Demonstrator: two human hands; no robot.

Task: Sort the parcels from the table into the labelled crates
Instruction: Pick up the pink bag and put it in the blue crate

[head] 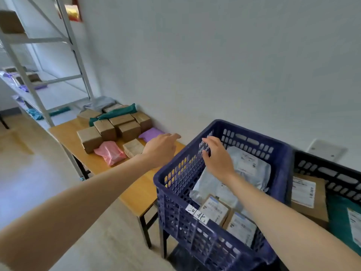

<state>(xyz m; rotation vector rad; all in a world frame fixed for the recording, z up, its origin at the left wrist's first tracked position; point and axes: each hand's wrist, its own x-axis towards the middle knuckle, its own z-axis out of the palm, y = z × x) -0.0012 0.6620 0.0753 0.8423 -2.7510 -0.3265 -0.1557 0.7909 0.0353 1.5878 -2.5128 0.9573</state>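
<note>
Fingers (172, 136) of the left hand (162, 148) stretch loose and empty over the table (136, 185), just left of the blue crate (252, 142). Inside that crate the right hand (217, 159) hovers, fingers relaxed, holding nothing, above a grey mailer (249, 163). Boxed parcels (109, 130) sit farther left of the crate.

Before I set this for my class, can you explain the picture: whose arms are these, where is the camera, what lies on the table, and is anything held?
There is no machine here. One camera sits on a person's head and looks down at their bare arms. The left hand reaches out over the table. The right hand is above the blue crate. Both are open and hold nothing. On the table lie brown boxes, a pink bag, a purple bag and a green bag. The crate bears a handwritten label and holds a grey bag and labelled boxes. A second crate stands to its right.
</note>
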